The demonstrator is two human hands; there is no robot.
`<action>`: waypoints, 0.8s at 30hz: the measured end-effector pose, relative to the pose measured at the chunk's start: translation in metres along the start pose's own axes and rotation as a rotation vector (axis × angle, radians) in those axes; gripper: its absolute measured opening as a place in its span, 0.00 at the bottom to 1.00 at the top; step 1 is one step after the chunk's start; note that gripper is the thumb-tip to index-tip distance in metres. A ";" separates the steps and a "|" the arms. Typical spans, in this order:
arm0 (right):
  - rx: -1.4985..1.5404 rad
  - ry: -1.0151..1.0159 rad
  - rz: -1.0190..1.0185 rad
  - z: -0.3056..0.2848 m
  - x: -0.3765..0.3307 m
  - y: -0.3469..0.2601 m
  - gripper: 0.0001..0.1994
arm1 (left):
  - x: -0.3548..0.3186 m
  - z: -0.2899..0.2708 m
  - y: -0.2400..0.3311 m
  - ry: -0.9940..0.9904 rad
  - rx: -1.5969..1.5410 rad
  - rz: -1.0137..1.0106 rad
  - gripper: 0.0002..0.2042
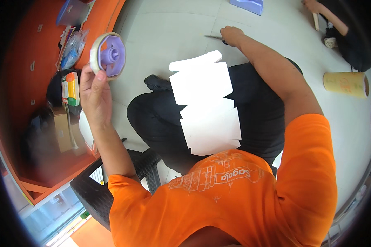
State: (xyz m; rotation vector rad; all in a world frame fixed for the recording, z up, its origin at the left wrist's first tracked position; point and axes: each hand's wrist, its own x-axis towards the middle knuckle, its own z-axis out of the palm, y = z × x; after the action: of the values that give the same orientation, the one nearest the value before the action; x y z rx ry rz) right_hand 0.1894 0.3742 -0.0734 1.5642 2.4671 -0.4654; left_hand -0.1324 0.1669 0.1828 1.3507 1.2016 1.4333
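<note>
My left hand point(95, 92) is raised at the left, its thumb and fingers closed on a tape roll point(95, 53) fitted round a purple plastic hub. Out over the floor at the far side, my right hand point(233, 36) is closed round a thin bladed tool point(213, 37). Its pointed end sticks out to the left and a dark part shows below the fingers; its exact kind is hard to make out. Across my lap lies a flat white cardboard box blank point(208, 125) with cut flaps and fold lines, its far end bent up.
A purple plastic piece point(248, 5) lies on the floor at the top. A large yellow roll point(345, 84) rests at the right. Another person's hand point(313, 5) holds a pale stick at the upper right. Orange shelving point(22, 61) with boxes and bags stands at the left, beside a black chair point(146, 168).
</note>
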 end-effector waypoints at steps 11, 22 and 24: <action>1.170 0.057 -0.139 -0.123 -0.173 -0.092 0.25 | -0.073 0.119 -0.083 0.187 0.327 0.089 0.15; 1.099 0.113 0.086 -0.109 -0.264 -0.083 0.06 | -0.138 0.210 -0.090 0.120 0.355 0.149 0.17; 1.143 0.092 0.039 -0.113 -0.272 -0.081 0.06 | -0.141 0.206 -0.082 0.081 0.360 0.234 0.17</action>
State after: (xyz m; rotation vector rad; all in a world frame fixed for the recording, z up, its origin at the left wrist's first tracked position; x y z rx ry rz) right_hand 0.2340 0.1518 0.1320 1.9209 2.2694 -2.0791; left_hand 0.0827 0.0701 0.0666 1.7391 1.4437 1.4920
